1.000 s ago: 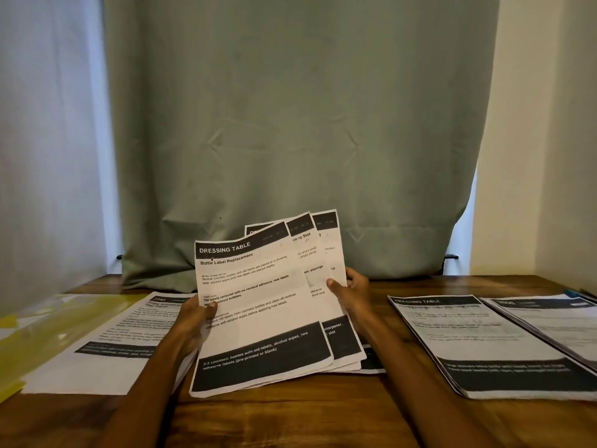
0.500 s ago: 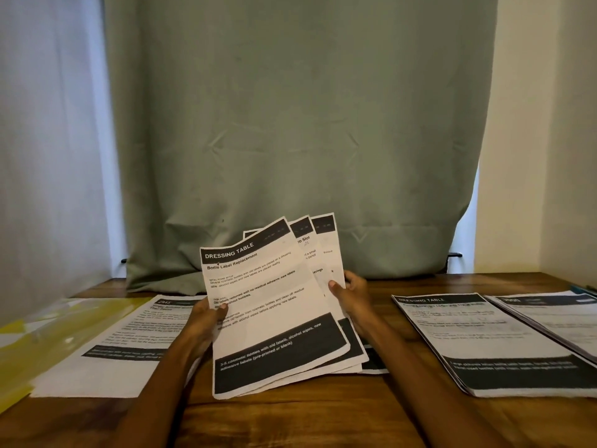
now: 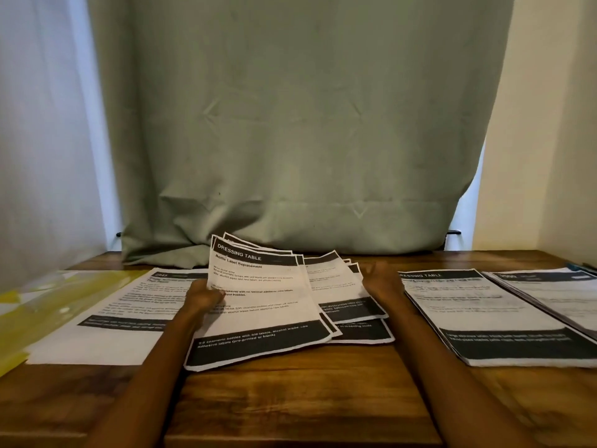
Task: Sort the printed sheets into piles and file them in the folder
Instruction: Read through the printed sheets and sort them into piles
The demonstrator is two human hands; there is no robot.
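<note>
My left hand [image 3: 203, 299] grips the left edge of a fanned bunch of printed sheets [image 3: 265, 305]; the top one is headed "DRESSING TABLE", and its lower edge rests on the wooden table [image 3: 290, 399]. A second fan of sheets [image 3: 336, 279] lies on the table just to the right, partly under the held bunch. My right hand [image 3: 382, 282] is at that fan's right edge, blurred, with its fingers spread and nothing held. One pile [image 3: 129, 315] lies at the left. A "DRESSING TABLE" pile [image 3: 478, 312] and another pile [image 3: 555, 292] lie at the right. The yellow translucent folder [image 3: 42, 312] is at the far left.
A grey-green curtain [image 3: 290, 140] hangs behind the table and touches its back edge. A white curtain is at the left and a cream wall [image 3: 549, 156] at the right. Bare wood shows along the table's front edge.
The raised fan of sheets has come down to the table. My right hand has let go of the rear sheets, which now lie flat, while my left hand keeps the front ones.
</note>
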